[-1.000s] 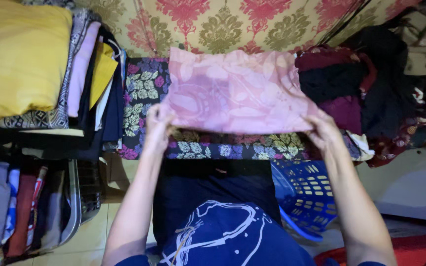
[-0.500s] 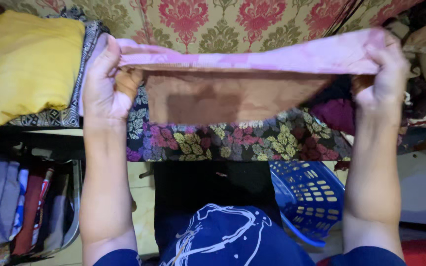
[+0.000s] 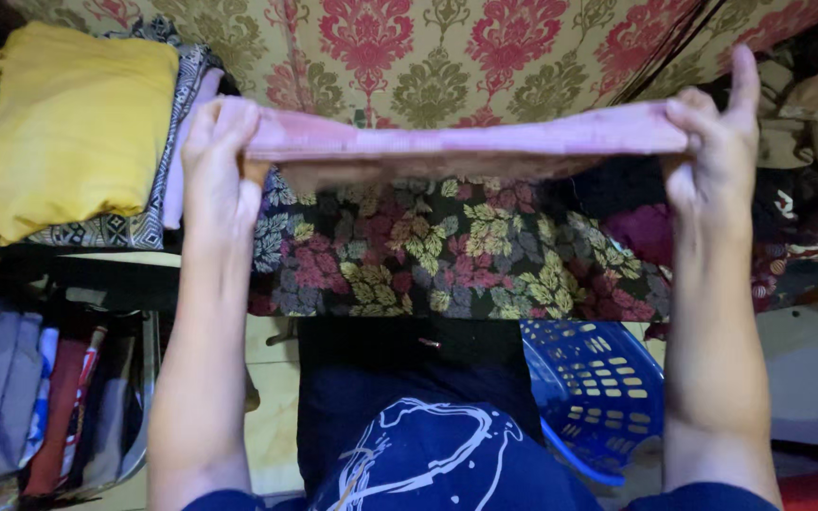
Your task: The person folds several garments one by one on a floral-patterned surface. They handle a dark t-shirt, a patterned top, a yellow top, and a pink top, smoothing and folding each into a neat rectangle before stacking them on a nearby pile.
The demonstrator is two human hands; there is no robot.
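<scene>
pink cloth [image 3: 466, 142] now lifted off the floral spread [image 3: 456, 251] and pulled taut edge-on, up in the air between both hands. left hand [image 3: 220, 166] and right hand [image 3: 712, 142] each clamped on an end. looks mid-fold, yellow stack [image 3: 68, 123] off left.

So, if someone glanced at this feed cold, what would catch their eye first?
First the pink cloth, stretched flat and edge-on across the upper middle between the left hand and right hand, each gripping one end. Behind it hangs a loud red and olive damask fabric, with a dark floral cloth spread below. A yellow folded cloth tops the stack at upper left, and a blue plastic basket sits at lower right.
</scene>
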